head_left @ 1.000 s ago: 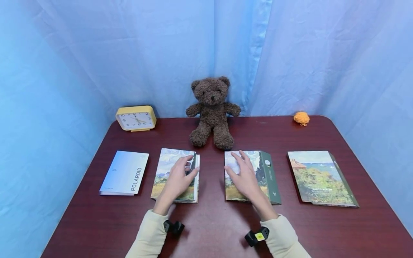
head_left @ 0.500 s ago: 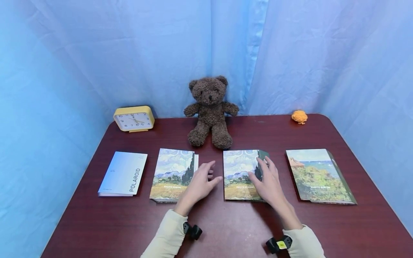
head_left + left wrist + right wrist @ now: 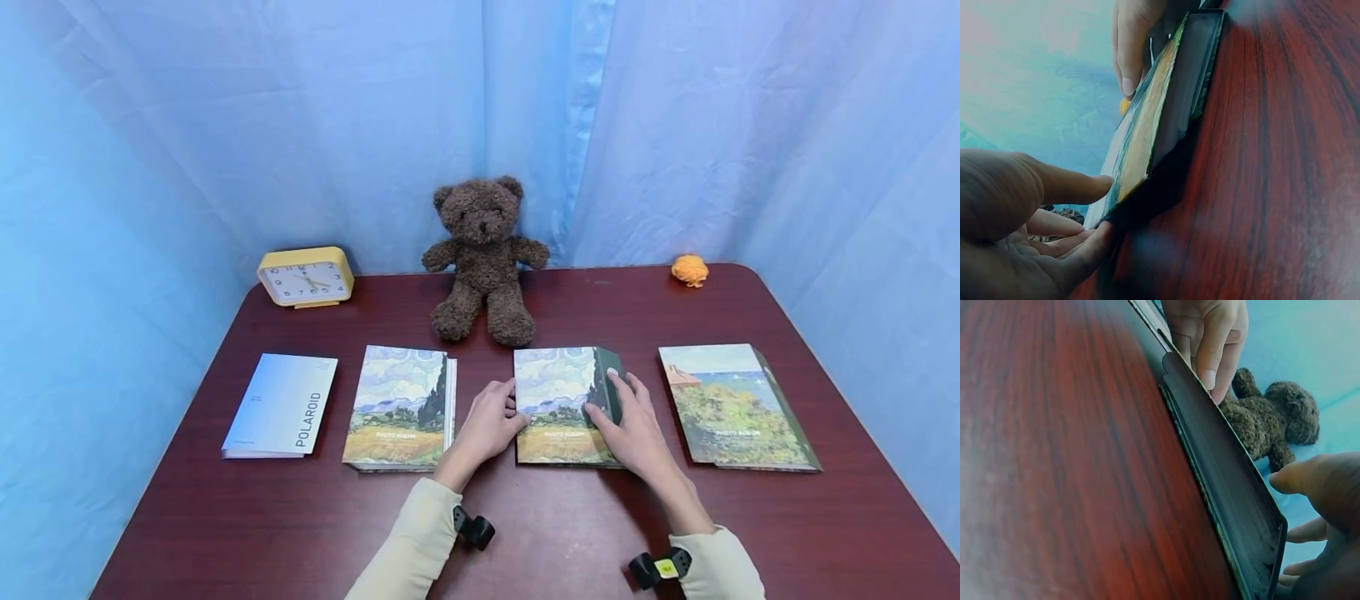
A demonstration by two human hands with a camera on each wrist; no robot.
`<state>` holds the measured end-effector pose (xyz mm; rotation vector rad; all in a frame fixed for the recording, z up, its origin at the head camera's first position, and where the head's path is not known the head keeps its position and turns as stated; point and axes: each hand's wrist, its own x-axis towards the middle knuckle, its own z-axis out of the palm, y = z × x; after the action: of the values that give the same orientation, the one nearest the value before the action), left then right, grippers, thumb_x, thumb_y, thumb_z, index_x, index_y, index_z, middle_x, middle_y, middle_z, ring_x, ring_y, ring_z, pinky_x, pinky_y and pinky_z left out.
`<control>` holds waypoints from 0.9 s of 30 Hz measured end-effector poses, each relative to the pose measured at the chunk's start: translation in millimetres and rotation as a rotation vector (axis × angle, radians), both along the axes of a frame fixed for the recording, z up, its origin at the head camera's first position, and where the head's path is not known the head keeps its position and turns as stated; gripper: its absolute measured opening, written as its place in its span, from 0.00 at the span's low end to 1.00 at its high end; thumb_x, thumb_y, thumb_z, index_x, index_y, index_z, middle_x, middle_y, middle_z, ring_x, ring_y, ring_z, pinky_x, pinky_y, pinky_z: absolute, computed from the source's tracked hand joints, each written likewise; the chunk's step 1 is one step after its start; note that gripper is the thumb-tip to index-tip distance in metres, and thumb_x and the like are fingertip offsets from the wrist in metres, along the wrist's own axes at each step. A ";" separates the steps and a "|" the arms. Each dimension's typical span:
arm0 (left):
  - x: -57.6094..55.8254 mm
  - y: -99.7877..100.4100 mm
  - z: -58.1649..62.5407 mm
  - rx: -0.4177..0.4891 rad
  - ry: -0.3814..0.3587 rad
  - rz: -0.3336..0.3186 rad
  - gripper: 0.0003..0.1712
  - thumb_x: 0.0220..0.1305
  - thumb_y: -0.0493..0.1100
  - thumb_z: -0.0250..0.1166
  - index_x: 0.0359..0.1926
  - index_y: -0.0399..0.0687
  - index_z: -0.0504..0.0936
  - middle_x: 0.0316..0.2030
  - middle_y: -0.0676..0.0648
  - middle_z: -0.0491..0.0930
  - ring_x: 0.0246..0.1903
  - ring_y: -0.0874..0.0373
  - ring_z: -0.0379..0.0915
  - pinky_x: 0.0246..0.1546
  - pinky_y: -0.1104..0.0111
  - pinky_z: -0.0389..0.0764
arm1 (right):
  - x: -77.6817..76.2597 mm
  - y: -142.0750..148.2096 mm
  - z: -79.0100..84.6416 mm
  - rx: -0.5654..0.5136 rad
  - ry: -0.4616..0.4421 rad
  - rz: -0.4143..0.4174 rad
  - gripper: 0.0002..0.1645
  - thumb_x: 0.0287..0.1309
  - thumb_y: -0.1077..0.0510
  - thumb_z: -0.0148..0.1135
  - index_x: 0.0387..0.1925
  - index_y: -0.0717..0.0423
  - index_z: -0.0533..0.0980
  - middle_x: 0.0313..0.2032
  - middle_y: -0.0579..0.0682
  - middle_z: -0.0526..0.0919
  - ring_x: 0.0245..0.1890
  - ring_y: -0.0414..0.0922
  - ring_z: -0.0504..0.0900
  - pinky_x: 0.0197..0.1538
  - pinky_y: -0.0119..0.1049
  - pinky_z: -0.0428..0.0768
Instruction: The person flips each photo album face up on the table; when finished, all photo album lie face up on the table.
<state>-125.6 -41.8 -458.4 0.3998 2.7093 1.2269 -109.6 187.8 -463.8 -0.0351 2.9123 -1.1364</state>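
A photo album (image 3: 555, 408) with a painted field and cypress cover lies in front of the bear, its dark green spine to the right. My left hand (image 3: 487, 421) pinches its left edge, thumb over the cover and fingers at the side, as the left wrist view shows on the album (image 3: 1147, 131). On the right side, my right hand (image 3: 637, 425) is over the spine, thumb at the cover and fingers loosely extended. In the right wrist view the album's lower edge (image 3: 1229, 469) runs between both hands; the right fingertips' contact is partly hidden.
A matching photo album (image 3: 397, 408) and a blue-white Polaroid album (image 3: 281, 404) lie to the left. Another photo album (image 3: 738, 408) is at right. Behind stand a yellow clock (image 3: 307, 277), a brown teddy bear (image 3: 483, 262) and orange yarn (image 3: 690, 271).
My left hand has moved right, off the matching album, to the middle-right album's left edge. My right hand has shifted right across its cover to the spine side. The albums look unmoved.
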 end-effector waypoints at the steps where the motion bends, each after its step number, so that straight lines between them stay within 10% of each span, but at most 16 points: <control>1: -0.5 0.5 0.3 -0.010 0.003 -0.003 0.35 0.58 0.40 0.64 0.64 0.33 0.63 0.50 0.41 0.71 0.41 0.56 0.76 0.42 0.71 0.76 | -0.3 0.3 0.4 -0.001 -0.002 -0.005 0.42 0.62 0.42 0.53 0.69 0.58 0.52 0.68 0.67 0.45 0.64 0.67 0.52 0.58 0.64 0.57; 10: -0.1 6.7 0.1 -0.014 0.012 -0.038 0.35 0.58 0.42 0.65 0.64 0.35 0.64 0.51 0.41 0.71 0.41 0.58 0.76 0.40 0.75 0.75 | -1.2 10.0 2.8 -0.051 -0.035 -0.038 0.38 0.63 0.42 0.50 0.68 0.58 0.56 0.67 0.66 0.50 0.63 0.66 0.56 0.58 0.63 0.60; 19: 4.7 16.1 0.3 -0.011 0.054 -0.054 0.33 0.58 0.46 0.65 0.60 0.32 0.68 0.50 0.42 0.72 0.40 0.58 0.77 0.39 0.76 0.75 | 5.0 15.8 8.2 -0.376 -0.122 -0.065 0.39 0.60 0.39 0.53 0.69 0.44 0.55 0.66 0.60 0.59 0.65 0.54 0.60 0.61 0.47 0.65; 27: 12.0 29.0 6.9 -0.054 0.033 -0.037 0.40 0.58 0.59 0.62 0.66 0.43 0.64 0.55 0.43 0.70 0.50 0.54 0.70 0.50 0.65 0.73 | 11.8 17.7 25.0 -0.362 -0.084 -0.051 0.38 0.59 0.38 0.53 0.69 0.38 0.56 0.63 0.62 0.64 0.61 0.55 0.65 0.59 0.53 0.66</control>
<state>-113.6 -12.8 -451.6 0.4654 2.7427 1.1450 -97.8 205.5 -438.9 0.0809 2.6113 -1.6147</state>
